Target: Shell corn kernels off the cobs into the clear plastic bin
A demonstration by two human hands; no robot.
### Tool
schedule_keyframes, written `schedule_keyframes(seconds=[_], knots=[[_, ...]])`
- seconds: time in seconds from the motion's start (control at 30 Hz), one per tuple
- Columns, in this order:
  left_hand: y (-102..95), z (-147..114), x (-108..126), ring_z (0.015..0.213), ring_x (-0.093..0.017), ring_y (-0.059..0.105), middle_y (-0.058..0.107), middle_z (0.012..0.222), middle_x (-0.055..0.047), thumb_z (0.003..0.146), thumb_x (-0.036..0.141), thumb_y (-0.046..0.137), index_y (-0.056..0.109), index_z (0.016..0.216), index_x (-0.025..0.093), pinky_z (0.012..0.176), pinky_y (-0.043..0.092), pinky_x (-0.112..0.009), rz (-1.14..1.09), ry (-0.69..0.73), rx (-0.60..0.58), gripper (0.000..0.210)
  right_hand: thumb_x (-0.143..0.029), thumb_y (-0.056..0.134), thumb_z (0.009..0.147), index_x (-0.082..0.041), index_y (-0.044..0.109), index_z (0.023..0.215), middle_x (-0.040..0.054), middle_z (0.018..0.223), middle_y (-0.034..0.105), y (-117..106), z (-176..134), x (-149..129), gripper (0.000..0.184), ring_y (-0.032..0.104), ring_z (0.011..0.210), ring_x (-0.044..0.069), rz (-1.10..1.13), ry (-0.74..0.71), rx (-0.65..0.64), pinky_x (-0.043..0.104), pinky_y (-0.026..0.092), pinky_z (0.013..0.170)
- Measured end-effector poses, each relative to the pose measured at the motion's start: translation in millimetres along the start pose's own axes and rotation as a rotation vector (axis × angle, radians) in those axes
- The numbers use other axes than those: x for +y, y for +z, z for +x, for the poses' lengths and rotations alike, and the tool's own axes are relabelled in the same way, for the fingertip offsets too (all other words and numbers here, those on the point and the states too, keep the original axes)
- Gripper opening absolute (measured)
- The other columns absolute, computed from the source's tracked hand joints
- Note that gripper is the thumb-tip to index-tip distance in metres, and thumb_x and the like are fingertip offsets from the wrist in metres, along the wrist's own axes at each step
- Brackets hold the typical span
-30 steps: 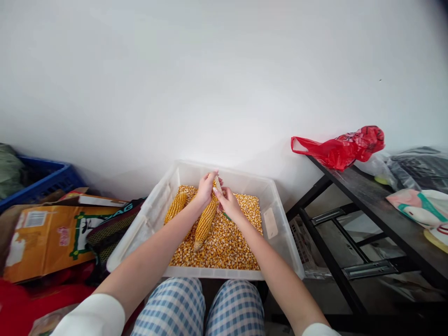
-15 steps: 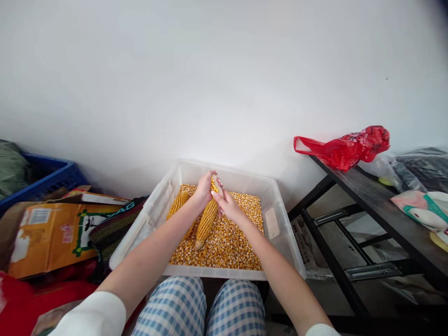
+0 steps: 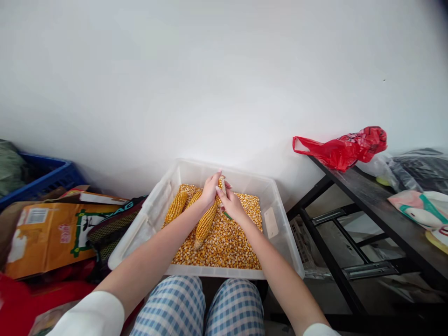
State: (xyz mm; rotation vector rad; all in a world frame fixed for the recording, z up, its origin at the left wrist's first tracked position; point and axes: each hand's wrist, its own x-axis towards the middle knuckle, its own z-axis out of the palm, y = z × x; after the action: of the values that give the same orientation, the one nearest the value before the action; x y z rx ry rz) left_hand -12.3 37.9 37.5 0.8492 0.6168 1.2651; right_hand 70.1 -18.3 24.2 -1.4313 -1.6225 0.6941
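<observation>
My left hand (image 3: 210, 189) is closed around a partly shelled corn cob (image 3: 222, 183), whose upper end shows between my hands with yellow kernels on one side and a pale stripped side. Against the cob's other side presses my right hand (image 3: 231, 204), its thumb lying along it. Just below my hands, a full ear of corn (image 3: 206, 225) lies on the loose kernels (image 3: 227, 245). Two more ears rest to the left, one ear (image 3: 176, 207) in plain view and another ear (image 3: 194, 198) partly behind my left arm. Something small and green (image 3: 227, 215) shows under my right hand.
The translucent plastic bin (image 3: 276, 210) stands at my knees against the white wall. To the left are an orange cardboard box (image 3: 52, 238), a black mesh bag (image 3: 112, 228) and a blue crate (image 3: 52, 179). A black table (image 3: 364, 191) at right carries a red plastic bag (image 3: 350, 147).
Both hands have shifted slightly right with the cob, which now stands more upright. More of the ears at the left shows, and the green thing has come into sight.
</observation>
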Motion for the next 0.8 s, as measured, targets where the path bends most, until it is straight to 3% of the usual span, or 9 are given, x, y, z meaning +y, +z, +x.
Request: schedule_keyframes(seconds=[0.2,0.4,0.63,0.8], knots=[[-1.5,-1.0,-6.4,0.048,-0.018,0.058,0.052,0.043,-0.001,0.073,0.048,0.048,0.052,0.067,0.017,0.049,0.044,-0.027,0.036,0.026,0.045,0.032,-0.045,0.020,0.088,-0.018,0.060,0.091,0.0075,0.072,0.063,2.6,-5.1,0.6,0.049,0.059,0.069,0.018,-0.297,-0.144,0.079,0.027,0.041,0.065],[-2.1,-2.8,-7.2,0.048,-0.018,0.057,0.051,0.040,0.000,0.073,0.043,0.047,0.050,0.066,0.016,0.049,0.044,-0.028,0.079,-0.021,0.075,0.027,-0.039,0.015,0.090,-0.013,0.063,0.083,0.0115,0.072,0.066,9.2,-8.3,4.1,0.054,0.061,0.065,0.017,-0.598,-0.112,0.119,0.025,0.038,0.060],[-5.6,-3.9,-14.2,0.047,-0.017,0.055,0.051,0.040,0.000,0.072,0.036,0.042,0.046,0.061,0.018,0.049,0.042,-0.027,0.137,-0.039,0.214,0.022,-0.038,0.012,0.090,-0.013,0.064,0.084,0.0123,0.075,0.067,14.2,-8.7,8.5,0.058,0.062,0.067,0.017,-0.621,-0.073,0.083,0.024,0.039,0.061],[-10.0,-1.4,-21.1,0.047,-0.018,0.054,0.052,0.041,-0.002,0.069,0.031,0.040,0.047,0.058,0.017,0.049,0.042,-0.027,0.152,-0.089,0.272,0.019,-0.043,0.011,0.089,-0.016,0.065,0.074,0.0101,0.068,0.066,15.6,-7.3,12.9,0.062,0.061,0.064,0.017,-0.511,-0.050,0.057,0.025,0.041,0.061]])
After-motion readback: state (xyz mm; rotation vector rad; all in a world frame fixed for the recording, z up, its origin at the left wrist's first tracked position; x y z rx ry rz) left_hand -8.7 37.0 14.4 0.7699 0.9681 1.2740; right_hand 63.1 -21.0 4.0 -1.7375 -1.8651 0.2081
